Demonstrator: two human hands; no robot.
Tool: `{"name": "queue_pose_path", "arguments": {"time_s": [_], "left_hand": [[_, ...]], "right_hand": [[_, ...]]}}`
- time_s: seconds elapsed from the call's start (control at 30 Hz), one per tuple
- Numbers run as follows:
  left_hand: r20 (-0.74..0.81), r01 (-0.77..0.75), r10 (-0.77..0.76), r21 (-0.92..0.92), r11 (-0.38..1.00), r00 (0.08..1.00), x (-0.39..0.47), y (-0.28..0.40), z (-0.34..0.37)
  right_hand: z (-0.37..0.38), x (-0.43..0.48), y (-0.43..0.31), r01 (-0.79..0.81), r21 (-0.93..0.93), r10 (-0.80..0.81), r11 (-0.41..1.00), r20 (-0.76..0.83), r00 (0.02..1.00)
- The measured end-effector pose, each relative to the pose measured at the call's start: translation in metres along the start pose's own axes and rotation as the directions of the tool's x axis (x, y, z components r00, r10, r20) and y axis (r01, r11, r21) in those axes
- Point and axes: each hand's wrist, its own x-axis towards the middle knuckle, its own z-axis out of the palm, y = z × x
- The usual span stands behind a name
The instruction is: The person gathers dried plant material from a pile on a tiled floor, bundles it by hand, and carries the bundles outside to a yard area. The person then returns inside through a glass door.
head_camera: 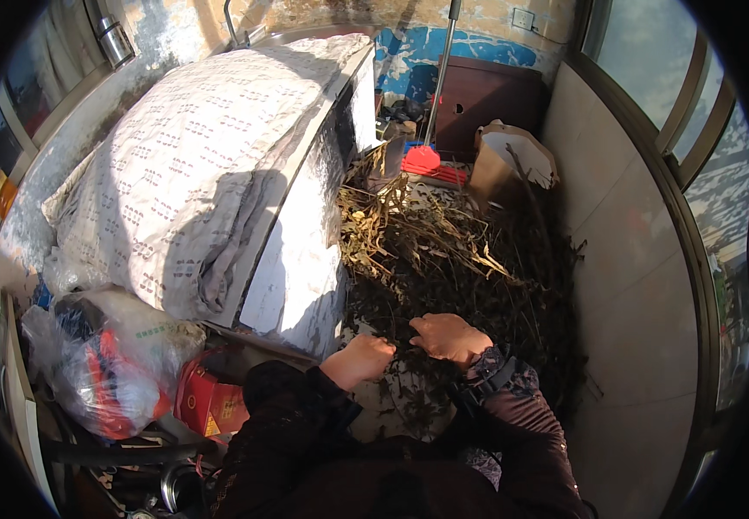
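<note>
A layer of dried, dark plant stems and leaves (517, 272) is spread over the floor before me, with paler yellow stalks (407, 227) on top farther off. My left hand (361, 357) hovers low over its near left part, fingers curled in. Just to the right, my right hand (452, 337) is bent with its knuckles up, and its fingertips point toward the left hand. Both hands are among or just above the stems. The undersides of the fingers are hidden, so whether either pinches a stem does not show.
Left stands a white cabinet (293, 285) under a patterned quilt (179, 156). Near it are a stuffed plastic bag (114, 363) and a red box (212, 396). Behind the plants are a red broom (422, 157), a paper sack (501, 168) and a brown board (491, 97). A tiled wall (627, 259) bounds the right.
</note>
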Motion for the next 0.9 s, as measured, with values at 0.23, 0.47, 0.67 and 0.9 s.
{"name": "queue_pose_path", "arguments": {"time_s": [0.23,0.47,0.67,0.9], "left_hand": [[0.049,0.027,-0.029,0.033,0.999,0.998,-0.003,-0.011,0.009],[0.027,-0.058,0.059,-0.039,0.998,0.998,0.007,-0.008,-0.001],[0.103,-0.013,0.017,-0.041,0.999,0.995,0.016,0.000,-0.011],[0.160,0.031,-0.020,-0.066,0.997,0.987,0.019,0.002,-0.017]], "right_hand": [[0.001,0.005,0.004,-0.050,0.006,0.050,0.999,0.065,0.997],[0.006,0.009,0.017,-0.027,-0.067,0.035,0.997,0.133,0.991],[0.009,0.008,0.024,-0.024,-0.044,0.030,0.999,0.127,0.991],[0.011,0.005,0.027,-0.008,-0.015,0.009,1.000,0.098,0.995]]}}
